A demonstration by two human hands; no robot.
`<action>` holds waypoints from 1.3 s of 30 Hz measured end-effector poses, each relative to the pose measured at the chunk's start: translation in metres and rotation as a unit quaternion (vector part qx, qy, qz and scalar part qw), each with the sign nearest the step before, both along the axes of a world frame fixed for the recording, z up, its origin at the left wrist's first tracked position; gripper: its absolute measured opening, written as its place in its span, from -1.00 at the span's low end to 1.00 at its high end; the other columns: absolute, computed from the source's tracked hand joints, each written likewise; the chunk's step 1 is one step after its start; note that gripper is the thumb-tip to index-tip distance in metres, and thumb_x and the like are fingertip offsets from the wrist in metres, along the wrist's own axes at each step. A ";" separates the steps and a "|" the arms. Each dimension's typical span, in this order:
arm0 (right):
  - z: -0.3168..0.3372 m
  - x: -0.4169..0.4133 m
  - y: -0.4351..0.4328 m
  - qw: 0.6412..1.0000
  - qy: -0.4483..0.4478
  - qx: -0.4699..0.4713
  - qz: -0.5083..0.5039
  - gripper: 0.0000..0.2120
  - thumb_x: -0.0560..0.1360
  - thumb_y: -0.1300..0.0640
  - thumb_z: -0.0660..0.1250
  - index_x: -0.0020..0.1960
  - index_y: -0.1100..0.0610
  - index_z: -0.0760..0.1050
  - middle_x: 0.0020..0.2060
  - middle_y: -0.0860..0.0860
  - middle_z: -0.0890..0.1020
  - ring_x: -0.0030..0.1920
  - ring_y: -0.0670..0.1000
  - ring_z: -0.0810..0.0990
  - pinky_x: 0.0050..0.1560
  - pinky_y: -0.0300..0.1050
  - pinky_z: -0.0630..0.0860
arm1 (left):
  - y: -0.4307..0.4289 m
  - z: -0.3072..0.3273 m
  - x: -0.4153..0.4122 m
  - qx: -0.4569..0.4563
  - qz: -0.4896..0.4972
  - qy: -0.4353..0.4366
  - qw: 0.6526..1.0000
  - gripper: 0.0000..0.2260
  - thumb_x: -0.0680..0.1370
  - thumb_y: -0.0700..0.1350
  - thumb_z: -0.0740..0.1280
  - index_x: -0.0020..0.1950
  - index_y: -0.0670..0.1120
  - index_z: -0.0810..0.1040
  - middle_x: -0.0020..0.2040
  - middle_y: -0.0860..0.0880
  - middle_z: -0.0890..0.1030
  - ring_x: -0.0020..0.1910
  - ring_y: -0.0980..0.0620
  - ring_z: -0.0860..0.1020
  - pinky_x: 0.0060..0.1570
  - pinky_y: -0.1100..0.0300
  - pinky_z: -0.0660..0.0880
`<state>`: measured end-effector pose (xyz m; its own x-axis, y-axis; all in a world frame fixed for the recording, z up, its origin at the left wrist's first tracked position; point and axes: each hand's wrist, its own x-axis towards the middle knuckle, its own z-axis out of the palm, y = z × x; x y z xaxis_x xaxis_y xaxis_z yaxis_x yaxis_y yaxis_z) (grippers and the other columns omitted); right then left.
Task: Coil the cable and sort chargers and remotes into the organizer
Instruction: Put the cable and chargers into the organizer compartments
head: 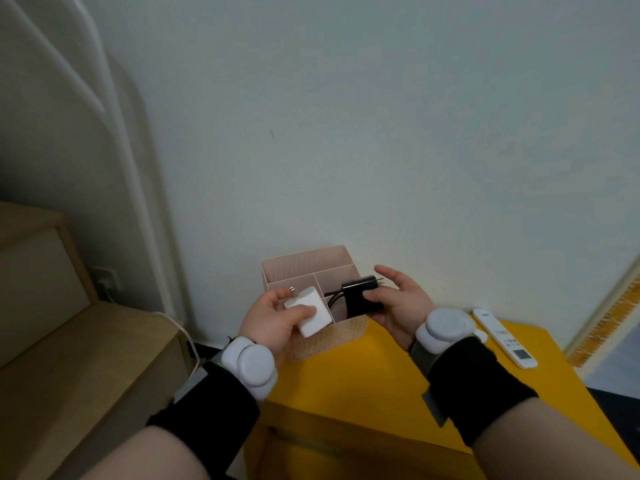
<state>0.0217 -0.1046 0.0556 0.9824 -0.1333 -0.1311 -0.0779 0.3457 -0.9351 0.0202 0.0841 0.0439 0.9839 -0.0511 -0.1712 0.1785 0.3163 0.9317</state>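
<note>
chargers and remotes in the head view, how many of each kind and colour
white charger: 1, held in the left hand, white charger
black charger: 1, held in the right hand, black charger
white remote: 1, lying on the yellow table, white remote
total: 3

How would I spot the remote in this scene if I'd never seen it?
Find the yellow table against the pale wall, with a pink organizer at its back edge. Look past the right hand to the table's right edge: the remote lies flat there, alone. It is the only long, slim white thing, unlike the blocky white charger and black charger held in the hands.
</note>
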 end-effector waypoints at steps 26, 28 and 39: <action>-0.009 0.089 0.040 0.867 -0.073 -0.490 0.061 -0.55 0.33 0.24 0.47 0.20 0.01 0.53 0.00 -0.02 0.60 0.01 -0.06 0.56 0.04 -0.31 0.41 | 0.039 -0.004 0.073 0.104 0.051 -0.056 0.992 -0.70 0.30 -0.34 0.48 -0.08 -0.09 0.51 0.02 -0.19 0.63 0.02 -0.17 0.61 0.11 -0.13 0.54; -0.012 0.090 0.044 0.815 -0.067 -0.568 0.093 -0.52 0.38 0.14 0.44 0.27 -0.04 0.48 0.08 -0.09 0.57 0.09 -0.09 0.52 0.04 -0.37 0.32 | 0.040 -0.004 0.076 0.103 0.054 -0.057 0.992 -0.70 0.30 -0.35 0.49 -0.09 -0.09 0.51 0.00 -0.18 0.63 0.03 -0.17 0.61 0.12 -0.15 0.53; -0.010 0.095 0.060 0.611 -0.115 -0.751 0.221 -0.63 0.47 0.09 0.30 0.28 -0.01 0.42 0.21 0.03 0.56 0.23 0.11 0.46 0.13 -0.13 0.35 | 0.044 -0.009 0.082 0.081 0.062 -0.051 0.993 -0.72 0.32 -0.37 0.47 -0.10 -0.11 0.50 -0.01 -0.18 0.63 0.04 -0.18 0.61 0.09 -0.12 0.55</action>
